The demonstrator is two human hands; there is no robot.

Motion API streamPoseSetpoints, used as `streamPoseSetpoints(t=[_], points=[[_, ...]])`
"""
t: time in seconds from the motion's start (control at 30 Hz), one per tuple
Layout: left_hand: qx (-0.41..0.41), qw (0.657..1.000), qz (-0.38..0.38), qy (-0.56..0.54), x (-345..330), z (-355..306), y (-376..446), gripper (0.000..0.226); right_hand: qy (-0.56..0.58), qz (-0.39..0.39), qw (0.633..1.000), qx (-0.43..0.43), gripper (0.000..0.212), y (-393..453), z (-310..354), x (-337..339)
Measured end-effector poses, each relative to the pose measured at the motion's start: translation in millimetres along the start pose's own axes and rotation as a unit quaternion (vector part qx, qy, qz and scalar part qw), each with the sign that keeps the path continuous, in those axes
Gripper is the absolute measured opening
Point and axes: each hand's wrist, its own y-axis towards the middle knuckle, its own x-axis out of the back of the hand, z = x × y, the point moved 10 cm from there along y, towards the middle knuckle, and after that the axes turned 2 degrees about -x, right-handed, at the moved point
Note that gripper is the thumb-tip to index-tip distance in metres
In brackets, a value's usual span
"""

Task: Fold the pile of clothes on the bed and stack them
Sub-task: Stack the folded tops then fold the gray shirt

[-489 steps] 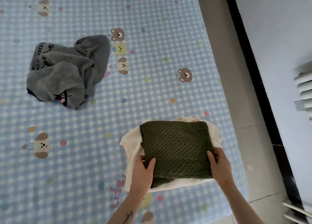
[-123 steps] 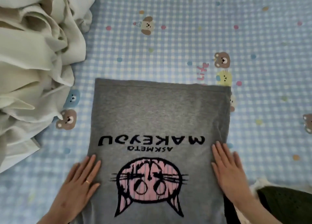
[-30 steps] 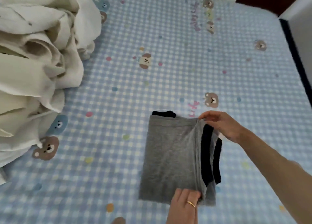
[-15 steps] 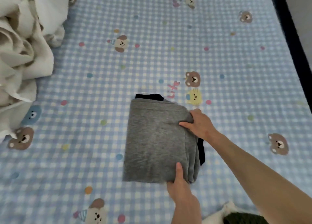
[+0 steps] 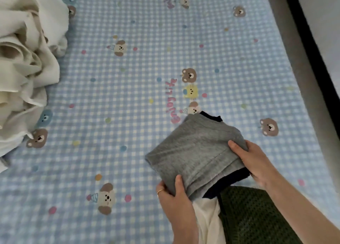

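Note:
A folded grey shirt (image 5: 195,149) with dark trim hangs tilted just above the bed, held by both hands. My left hand (image 5: 174,197) grips its near corner, thumb on top. My right hand (image 5: 252,159) clasps its right edge. Right below and in front of it lies the folded dark green knit (image 5: 253,214), resting on a folded white garment (image 5: 207,219); the shirt's near edge overlaps the top of that stack.
The blue checked sheet (image 5: 128,115) with bear prints covers the bed. A crumpled cream blanket (image 5: 24,63) fills the left side. The bed's right edge (image 5: 288,46) borders a grey floor strip and a dark baseboard.
The grey shirt has been picked up off the sheet and carried right and toward me, to the green and white stack. My hands now grip it instead of pressing on it.

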Motion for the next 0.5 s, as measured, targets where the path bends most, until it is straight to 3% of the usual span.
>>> streamPoseSetpoints(t=[0.33, 0.43, 0.5], points=[[-0.098, 0.965, 0.240, 0.033, -82.6, -49.3, -129.6, 0.021, 0.120, -0.134, 0.980, 0.089, 0.019, -118.1, 28.7, 169.2], [-0.091, 0.956, 0.275, 0.053, -78.0, -15.5, -146.6, 0.018, 0.144, -0.148, 0.973, 0.102, 0.029, -150.9, -2.9, 200.2], [-0.072, 0.953, 0.272, 0.114, -64.0, 27.3, -145.3, 0.018, 0.131, -0.165, 0.976, 0.055, 0.031, -162.5, -58.5, 209.8]])
